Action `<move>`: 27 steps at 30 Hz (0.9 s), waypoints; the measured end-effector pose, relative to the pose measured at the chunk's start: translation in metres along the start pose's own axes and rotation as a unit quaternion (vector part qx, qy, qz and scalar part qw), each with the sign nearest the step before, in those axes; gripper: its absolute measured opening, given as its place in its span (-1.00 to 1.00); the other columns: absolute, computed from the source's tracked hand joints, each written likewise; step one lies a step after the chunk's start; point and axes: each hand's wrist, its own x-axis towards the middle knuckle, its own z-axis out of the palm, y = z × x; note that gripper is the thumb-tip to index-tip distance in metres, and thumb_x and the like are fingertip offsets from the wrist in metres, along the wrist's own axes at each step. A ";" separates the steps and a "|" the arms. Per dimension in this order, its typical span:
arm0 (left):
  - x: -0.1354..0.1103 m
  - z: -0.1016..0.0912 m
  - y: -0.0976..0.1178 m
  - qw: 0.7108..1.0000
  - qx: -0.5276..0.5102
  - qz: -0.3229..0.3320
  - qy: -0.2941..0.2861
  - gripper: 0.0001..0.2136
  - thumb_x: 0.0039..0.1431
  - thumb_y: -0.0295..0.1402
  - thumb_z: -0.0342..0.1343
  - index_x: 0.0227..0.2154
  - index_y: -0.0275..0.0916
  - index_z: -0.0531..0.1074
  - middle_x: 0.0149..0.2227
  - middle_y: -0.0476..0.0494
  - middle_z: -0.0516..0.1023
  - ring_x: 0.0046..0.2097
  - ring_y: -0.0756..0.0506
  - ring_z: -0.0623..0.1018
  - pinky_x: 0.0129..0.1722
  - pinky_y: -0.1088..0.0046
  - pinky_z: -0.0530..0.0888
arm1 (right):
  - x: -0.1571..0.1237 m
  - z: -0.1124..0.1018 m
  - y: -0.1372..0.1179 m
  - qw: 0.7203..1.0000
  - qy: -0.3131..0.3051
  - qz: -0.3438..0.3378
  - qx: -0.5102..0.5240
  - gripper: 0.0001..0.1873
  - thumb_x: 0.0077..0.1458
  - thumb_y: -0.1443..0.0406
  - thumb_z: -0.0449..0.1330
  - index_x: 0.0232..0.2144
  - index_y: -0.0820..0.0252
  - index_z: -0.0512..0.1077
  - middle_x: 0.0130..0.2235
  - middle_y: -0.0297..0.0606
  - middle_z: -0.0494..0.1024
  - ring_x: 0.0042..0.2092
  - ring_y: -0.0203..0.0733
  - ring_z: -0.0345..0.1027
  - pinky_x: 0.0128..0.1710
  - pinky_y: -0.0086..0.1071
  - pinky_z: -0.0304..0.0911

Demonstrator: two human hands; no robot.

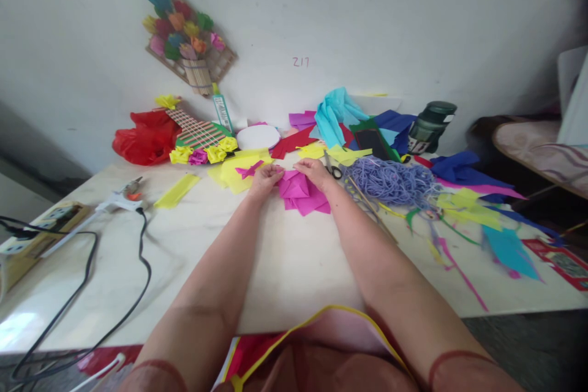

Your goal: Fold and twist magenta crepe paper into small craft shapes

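A folded piece of magenta crepe paper (294, 185) is held above the middle of the table. My left hand (267, 181) pinches its left upper corner, with a narrow magenta strip (250, 170) just beyond the knuckles. At the upper right edge, my right hand (314, 173) is closed on the same paper, thumb and fingertips together. More magenta sheets (307, 206) lie beneath the folded piece. Scissors (334, 171) with black handles rest to the right of my right hand. Yellow crepe paper (232, 171) spreads out beyond my left hand.
A hot glue gun (120, 201) with its black cord (144, 257), pliers (133, 185) and a power strip (41, 233) occupy the left. Purple yarn (390, 180) and coloured scraps cover the right. A dark green bottle (432, 127) stands at the back near a white disc (258, 137).
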 end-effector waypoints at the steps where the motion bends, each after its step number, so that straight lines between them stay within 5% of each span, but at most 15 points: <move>1: 0.000 0.000 0.000 1.000 0.004 0.002 -0.001 -0.66 -0.27 -0.24 0.34 -0.43 -0.30 0.42 -0.59 0.05 0.40 -0.57 0.09 0.33 -0.57 0.56 0.24 | 0.000 0.000 0.000 1.000 -0.005 0.008 -0.010 -0.70 -0.19 0.08 0.18 -0.57 0.23 0.36 -0.56 -0.42 0.32 -0.43 -0.31 0.13 -0.36 -0.40 0.06; 6: 0.001 -0.001 -0.002 1.000 0.016 0.010 -0.003 -0.67 -0.25 -0.24 0.33 -0.41 -0.30 0.41 -0.60 0.05 0.40 -0.57 0.08 0.34 -0.57 0.56 0.24 | -0.003 0.000 0.000 0.998 -0.022 0.031 -0.056 -0.64 -0.17 0.05 0.18 -0.67 0.20 0.24 -0.63 -0.47 0.17 -0.50 -0.36 0.01 -0.46 -0.41 -0.03; 16: 0.004 -0.002 -0.007 1.000 0.022 -0.002 -0.015 -0.63 -0.22 -0.20 0.32 -0.35 -0.30 0.44 -0.60 0.04 0.39 -0.56 0.06 0.37 -0.55 0.54 0.28 | 0.002 0.001 0.008 0.998 -0.013 0.036 -0.051 -0.76 -0.20 0.16 0.19 -0.64 0.21 0.31 -0.58 -0.41 0.32 -0.48 -0.33 0.11 -0.42 -0.41 0.06; 27: 0.006 -0.003 -0.008 1.000 0.012 -0.011 -0.018 -0.63 -0.29 -0.19 0.36 -0.43 -0.30 0.43 -0.55 0.02 0.42 -0.55 0.08 0.36 -0.57 0.57 0.25 | -0.005 0.004 0.001 0.997 -0.048 0.053 -0.029 -0.68 -0.20 0.09 0.21 -0.66 0.22 0.28 -0.64 -0.47 0.23 -0.52 -0.37 0.04 -0.48 -0.43 0.00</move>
